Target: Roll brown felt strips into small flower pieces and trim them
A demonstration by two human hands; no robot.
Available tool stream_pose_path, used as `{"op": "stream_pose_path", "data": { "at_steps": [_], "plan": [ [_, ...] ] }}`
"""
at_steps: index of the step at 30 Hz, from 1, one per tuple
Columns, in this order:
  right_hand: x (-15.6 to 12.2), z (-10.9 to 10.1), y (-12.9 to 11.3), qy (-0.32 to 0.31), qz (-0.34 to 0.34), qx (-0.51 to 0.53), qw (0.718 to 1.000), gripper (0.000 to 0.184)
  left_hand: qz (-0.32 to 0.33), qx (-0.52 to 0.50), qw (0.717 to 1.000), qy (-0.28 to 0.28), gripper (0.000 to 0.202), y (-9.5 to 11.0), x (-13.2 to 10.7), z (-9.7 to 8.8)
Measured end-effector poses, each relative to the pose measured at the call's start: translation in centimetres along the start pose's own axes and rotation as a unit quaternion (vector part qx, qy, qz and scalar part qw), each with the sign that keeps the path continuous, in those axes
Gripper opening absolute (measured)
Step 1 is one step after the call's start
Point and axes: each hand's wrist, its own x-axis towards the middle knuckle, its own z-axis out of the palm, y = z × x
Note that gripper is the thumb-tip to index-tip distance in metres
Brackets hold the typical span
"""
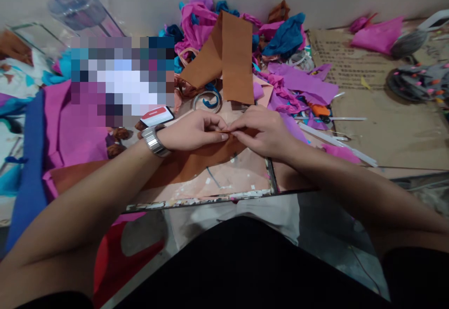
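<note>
A long brown strip, crepe paper or cloth by its look (185,164), lies across the table below my hands. My left hand (196,131), with a metal watch on its wrist, pinches the upper edge of this strip between thumb and fingers. Close against it, my right hand (263,128) pinches the same edge, and the fingertips of both hands nearly meet. Just beyond my hands lies a folded brown strip (237,61) on a heap of scraps. A ring-shaped roll of tape (206,102) rests to its left.
Pink and blue scraps (199,18) pile up against the wall. White sticks (336,143) lie to the right, near a cardboard sheet (379,131). Pink sheets (77,131) and a blue strip (33,150) are at left. A large plastic bottle (84,9) stands behind; one patch is blurred out.
</note>
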Motion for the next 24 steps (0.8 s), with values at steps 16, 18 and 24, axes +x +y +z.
{"op": "stream_pose_path", "data": {
  "at_steps": [16,18,24],
  "plan": [
    [0.09,-0.17,-0.36,-0.001,-0.006,-0.005,1.000,0.014,-0.042,-0.034,0.998,0.008,0.032,0.44,-0.08,-0.22],
    [0.08,-0.18,-0.38,0.001,0.000,-0.010,1.000,0.012,-0.040,-0.032,0.999,0.013,0.031,0.46,-0.02,-0.18],
    [0.08,-0.14,-0.42,-0.005,0.008,-0.018,1.000,0.012,-0.039,-0.016,0.999,0.016,0.034,0.17,-0.03,0.02]
  ]
}}
